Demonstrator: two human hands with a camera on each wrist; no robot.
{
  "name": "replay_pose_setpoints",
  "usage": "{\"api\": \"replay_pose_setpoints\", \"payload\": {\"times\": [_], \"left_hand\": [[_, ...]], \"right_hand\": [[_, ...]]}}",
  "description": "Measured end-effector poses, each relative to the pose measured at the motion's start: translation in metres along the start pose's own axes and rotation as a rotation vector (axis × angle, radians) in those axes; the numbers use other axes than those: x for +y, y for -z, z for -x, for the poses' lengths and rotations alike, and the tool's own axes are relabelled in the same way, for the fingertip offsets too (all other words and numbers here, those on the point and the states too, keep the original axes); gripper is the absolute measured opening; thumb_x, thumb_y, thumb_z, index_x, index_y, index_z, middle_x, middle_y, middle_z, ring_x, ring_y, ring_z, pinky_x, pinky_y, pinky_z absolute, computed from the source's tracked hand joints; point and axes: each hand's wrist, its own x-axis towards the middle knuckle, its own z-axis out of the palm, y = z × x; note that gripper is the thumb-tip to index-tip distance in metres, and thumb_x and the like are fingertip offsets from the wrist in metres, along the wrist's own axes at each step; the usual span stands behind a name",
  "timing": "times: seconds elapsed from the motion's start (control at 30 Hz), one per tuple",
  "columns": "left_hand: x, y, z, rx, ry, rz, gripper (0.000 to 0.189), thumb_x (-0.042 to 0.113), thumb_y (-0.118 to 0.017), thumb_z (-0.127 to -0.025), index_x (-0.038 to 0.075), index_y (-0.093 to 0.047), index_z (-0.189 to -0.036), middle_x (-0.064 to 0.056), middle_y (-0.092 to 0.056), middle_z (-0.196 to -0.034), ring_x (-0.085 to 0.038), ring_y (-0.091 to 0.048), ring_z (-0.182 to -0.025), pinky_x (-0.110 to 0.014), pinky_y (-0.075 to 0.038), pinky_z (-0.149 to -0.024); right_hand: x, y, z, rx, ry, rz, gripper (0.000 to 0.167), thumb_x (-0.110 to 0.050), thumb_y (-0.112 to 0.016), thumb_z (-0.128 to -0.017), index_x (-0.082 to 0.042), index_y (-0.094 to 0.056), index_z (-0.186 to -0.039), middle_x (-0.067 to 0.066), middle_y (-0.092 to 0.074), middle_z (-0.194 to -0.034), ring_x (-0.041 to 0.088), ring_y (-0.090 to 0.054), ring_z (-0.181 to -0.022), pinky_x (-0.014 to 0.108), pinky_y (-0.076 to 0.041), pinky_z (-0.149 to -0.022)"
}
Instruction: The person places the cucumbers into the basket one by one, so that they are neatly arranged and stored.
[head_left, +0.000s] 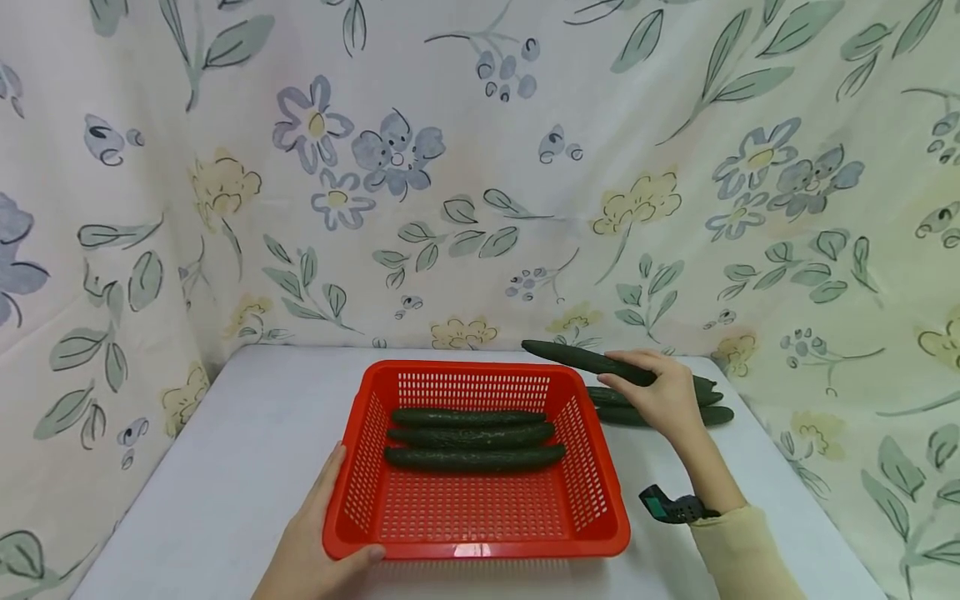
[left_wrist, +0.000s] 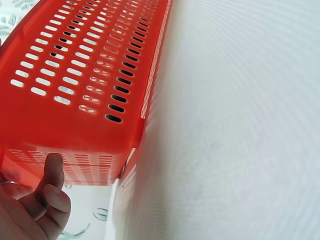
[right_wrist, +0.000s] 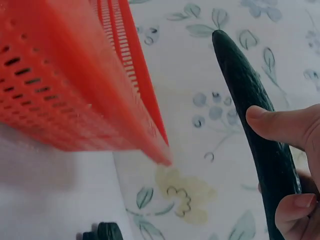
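Note:
My right hand (head_left: 652,392) pinches a dark green cucumber (head_left: 577,357) between thumb and fingers, raised above the table by the basket's back right corner. In the right wrist view, the cucumber (right_wrist: 250,115) slants up past the thumb, its far tip free. A red plastic basket (head_left: 472,550) with slotted walls stands before me. Inside it, three cucumbers (head_left: 472,459) lie side by side across the back half. My left hand (head_left: 311,533) holds the basket's front left corner, thumb at the front rim and fingers along the left side; its fingers (left_wrist: 55,172) show against the basket wall (left_wrist: 65,127).
More cucumbers (head_left: 712,415) lie on the white table (head_left: 247,433) to the right of the basket, partly hidden behind my right hand and wrist. A dark wrist strap (head_left: 678,508) sits on the right wrist. Flowered cloth (head_left: 465,275) hangs behind the table and along its sides.

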Motion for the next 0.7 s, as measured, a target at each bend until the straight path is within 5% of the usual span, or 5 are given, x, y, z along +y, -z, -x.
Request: {"api": "replay_pose_setpoints", "payload": {"times": [0.13,0.2,0.43,0.7], "left_hand": [[0.001,0.000,0.000,0.002,-0.012,-0.002,0.129,0.055,-0.089,-0.079,0.031,-0.003,-0.172,-0.007,-0.020,-0.176,-0.034,-0.051,-0.136,-0.043,-0.065,-0.090],[0.001,0.001,0.000,0.003,-0.019,0.002,0.129,0.054,-0.089,-0.079,0.031,-0.004,-0.172,-0.007,-0.020,-0.176,-0.033,-0.051,-0.136,-0.043,-0.065,-0.089],[0.003,0.001,-0.001,0.008,-0.028,0.004,0.129,0.055,-0.089,-0.078,0.036,-0.003,-0.171,-0.004,-0.018,-0.177,-0.034,-0.050,-0.140,-0.043,-0.064,-0.091],[0.002,0.000,0.000,0.013,-0.034,0.001,0.130,0.056,-0.090,-0.077,0.036,-0.002,-0.171,-0.004,-0.019,-0.177,-0.035,-0.049,-0.141,-0.045,-0.064,-0.091]], "right_hand": [[-0.014,-0.006,-0.006,-0.051,0.029,-0.042,0.032,-0.013,-0.091,-0.085,-0.010,-0.083,-0.116,0.013,-0.079,-0.114,0.036,-0.072,-0.108,0.056,-0.061,-0.090],[-0.019,-0.010,-0.008,-0.081,0.030,-0.072,0.032,-0.014,-0.091,-0.085,-0.011,-0.083,-0.116,0.013,-0.079,-0.115,0.037,-0.071,-0.111,0.063,-0.057,-0.094],[-0.037,-0.027,-0.011,-0.178,-0.019,-0.157,0.034,-0.019,-0.091,-0.086,-0.014,-0.083,-0.119,0.010,-0.077,-0.121,0.035,-0.068,-0.121,0.064,-0.052,-0.105],[-0.068,-0.042,-0.016,-0.240,0.017,-0.182,0.036,-0.019,-0.092,-0.085,-0.014,-0.083,-0.119,0.008,-0.078,-0.122,0.034,-0.068,-0.123,0.062,-0.051,-0.108]]}}
